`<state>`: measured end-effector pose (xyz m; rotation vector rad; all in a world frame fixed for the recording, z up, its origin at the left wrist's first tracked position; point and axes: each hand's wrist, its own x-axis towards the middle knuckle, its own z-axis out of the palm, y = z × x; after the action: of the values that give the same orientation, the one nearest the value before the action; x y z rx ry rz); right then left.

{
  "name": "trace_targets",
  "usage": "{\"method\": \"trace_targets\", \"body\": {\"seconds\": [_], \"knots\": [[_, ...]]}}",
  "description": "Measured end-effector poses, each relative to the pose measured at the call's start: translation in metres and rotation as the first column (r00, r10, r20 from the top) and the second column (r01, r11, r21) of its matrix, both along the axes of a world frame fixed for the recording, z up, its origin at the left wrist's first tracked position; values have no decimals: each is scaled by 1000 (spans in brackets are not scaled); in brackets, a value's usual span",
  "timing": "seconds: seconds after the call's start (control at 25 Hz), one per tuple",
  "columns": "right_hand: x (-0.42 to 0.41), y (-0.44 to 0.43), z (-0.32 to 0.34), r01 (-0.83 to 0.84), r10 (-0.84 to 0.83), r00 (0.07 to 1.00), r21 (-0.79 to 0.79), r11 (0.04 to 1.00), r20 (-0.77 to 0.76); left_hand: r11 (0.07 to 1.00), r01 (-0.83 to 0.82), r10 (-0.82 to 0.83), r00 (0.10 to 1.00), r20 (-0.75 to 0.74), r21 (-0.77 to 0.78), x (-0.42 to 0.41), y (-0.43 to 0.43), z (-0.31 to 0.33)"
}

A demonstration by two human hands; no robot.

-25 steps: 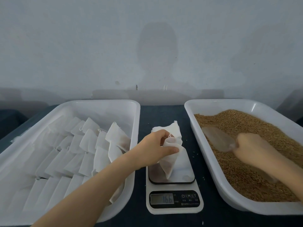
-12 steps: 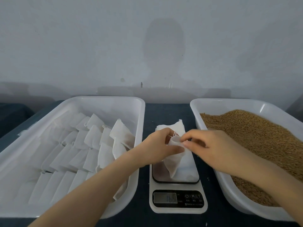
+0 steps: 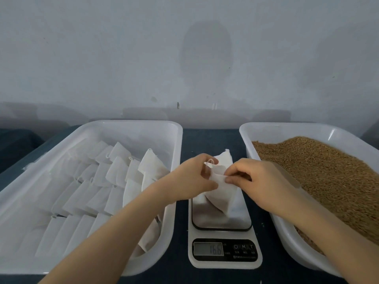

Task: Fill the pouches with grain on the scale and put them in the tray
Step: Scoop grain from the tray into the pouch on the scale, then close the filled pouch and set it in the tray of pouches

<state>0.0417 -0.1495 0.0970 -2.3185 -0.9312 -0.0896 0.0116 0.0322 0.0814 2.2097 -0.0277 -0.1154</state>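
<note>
Both hands are in over the white digital kitchen scale [image 3: 224, 256], which sits on the dark blue table covering [image 3: 211, 138] between the two tubs. The left hand [image 3: 189, 178] has its fingers curled round the top of the small white fabric pouch [image 3: 223, 194], a thin cord loop poking up by the fingertips. The right hand [image 3: 259, 180] comes in from the other side and pinches the same top edge between thumb and forefinger, so the hands are close together, each clamped on the pouch. The pouch itself hangs down onto the scale's shiny platform, its lower corner touching the plate. The grey display [image 3: 208, 248] reads 166.

To the left, the white rectangular plastic tray [image 3: 178, 144] holds rows of flat white pouches [image 3: 114, 173], overlapping like tiles, and the left forearm crosses over its near right corner. To the right, the second white plastic tub [image 3: 244, 138] is heaped with golden-brown grain [image 3: 320, 173], with the right forearm lying across its near rim. A pale grey wall [image 3: 102, 58] stands behind.
</note>
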Motion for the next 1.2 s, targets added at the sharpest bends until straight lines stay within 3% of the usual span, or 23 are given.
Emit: {"method": "trace_targets", "body": {"seconds": [0.12, 0.36, 0.64, 0.84, 1.2], "knots": [[5, -3, -6, 22, -20, 1000, 108, 994, -24, 988, -46, 31, 994, 104, 150, -1, -1, 2], [12, -7, -12, 35, -48, 998, 255, 966, 43, 980, -119, 90, 979, 185, 158, -1, 6, 9], [12, -11, -19, 74, -71, 997, 116, 991, -29, 970, -117, 87, 986, 146, 213, -3, 8, 6], [10, -13, -17, 109, -111, 994, 180, 978, 2, 977, -154, 124, 973, 194, 149, -4, 9, 6], [10, -14, -18, 138, -135, 990, 83, 987, -42, 978, -129, 105, 984, 144, 167, -5, 8, 4]]}}
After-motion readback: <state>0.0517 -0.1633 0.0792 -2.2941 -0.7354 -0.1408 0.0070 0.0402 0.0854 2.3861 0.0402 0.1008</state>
